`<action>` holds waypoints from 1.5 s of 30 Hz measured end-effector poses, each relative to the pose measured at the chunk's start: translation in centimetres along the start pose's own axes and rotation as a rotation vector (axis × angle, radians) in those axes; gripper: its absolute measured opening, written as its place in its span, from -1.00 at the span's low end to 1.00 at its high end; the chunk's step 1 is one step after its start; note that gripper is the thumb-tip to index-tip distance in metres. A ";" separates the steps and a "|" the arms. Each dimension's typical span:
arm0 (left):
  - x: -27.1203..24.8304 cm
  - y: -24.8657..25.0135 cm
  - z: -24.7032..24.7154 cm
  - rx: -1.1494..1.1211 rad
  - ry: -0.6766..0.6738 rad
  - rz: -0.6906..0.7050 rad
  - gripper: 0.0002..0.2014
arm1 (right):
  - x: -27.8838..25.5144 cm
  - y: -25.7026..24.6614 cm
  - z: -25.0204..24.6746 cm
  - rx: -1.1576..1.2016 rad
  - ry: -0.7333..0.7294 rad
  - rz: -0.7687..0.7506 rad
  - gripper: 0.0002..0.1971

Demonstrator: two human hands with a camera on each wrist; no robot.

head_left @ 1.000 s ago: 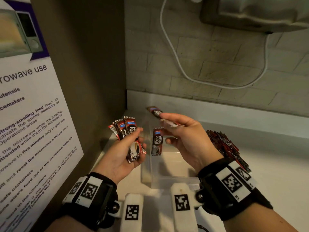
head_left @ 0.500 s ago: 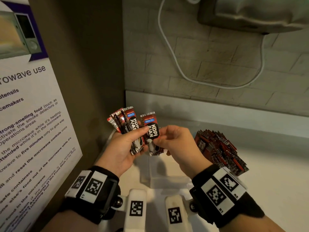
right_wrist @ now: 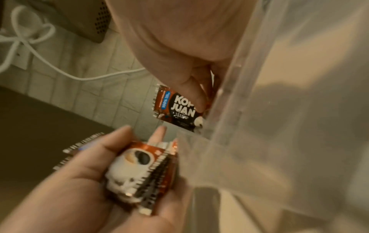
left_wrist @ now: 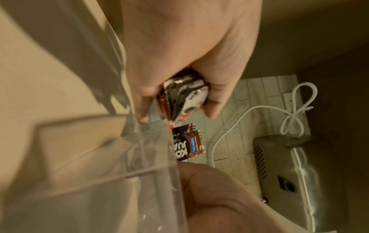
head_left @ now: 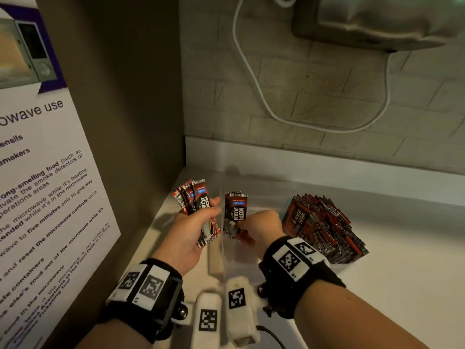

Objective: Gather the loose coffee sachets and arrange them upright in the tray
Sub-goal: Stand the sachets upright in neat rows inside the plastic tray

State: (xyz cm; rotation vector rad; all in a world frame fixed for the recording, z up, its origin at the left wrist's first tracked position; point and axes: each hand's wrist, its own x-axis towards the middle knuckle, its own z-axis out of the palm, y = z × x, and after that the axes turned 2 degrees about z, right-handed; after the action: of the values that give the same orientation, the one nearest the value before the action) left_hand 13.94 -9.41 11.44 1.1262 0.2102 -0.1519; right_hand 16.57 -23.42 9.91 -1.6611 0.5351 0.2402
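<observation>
One white worktop (head_left: 377,285) carries one clear tray (head_left: 254,270). One packed row of sachets (head_left: 324,225), uncountable, stands inside. Left hand (head_left: 186,238) grips roughly four fanned sachets (head_left: 195,200). Right hand (head_left: 261,225) fingers pinch two upright sachets (head_left: 235,210) over the tray.

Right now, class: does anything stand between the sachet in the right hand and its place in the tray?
Nothing visible: the right hand holds the sachet upright inside the clear tray.

Head view looks down from above; both wrist views, close up, share the clear tray (head_left: 251,263).
</observation>
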 end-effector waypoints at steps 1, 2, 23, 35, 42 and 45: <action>-0.2 0.0 0.1 -0.006 -0.030 -0.001 -0.80 | 0.1 0.1 0.0 -0.015 0.010 0.002 -0.91; -0.4 0.1 0.1 -0.013 -0.052 -0.002 -0.78 | 0.2 0.2 0.1 -0.037 0.031 -0.003 -0.94; -0.8 0.5 -0.4 -0.036 -0.182 -0.026 -0.72 | 0.7 -0.1 2.2 -0.627 0.243 -0.150 -0.74; -0.5 0.5 -0.3 -0.047 -0.187 -0.013 -0.69 | 0.6 -0.3 2.0 -0.606 0.245 -0.161 -0.75; -0.1 0.2 -0.6 -0.013 -0.099 0.008 -0.75 | 0.2 -0.1 1.8 -0.562 0.244 -0.150 -0.71; 0.2 0.2 -1.1 0.018 -0.005 0.044 -0.79 | 0.1 -0.4 1.3 -0.512 0.216 -0.120 -0.68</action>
State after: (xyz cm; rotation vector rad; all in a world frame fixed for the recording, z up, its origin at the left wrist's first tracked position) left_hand 14.11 -8.34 11.12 1.1472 0.1800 -0.1177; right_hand 17.02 -22.12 10.02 -2.2269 0.5623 0.1130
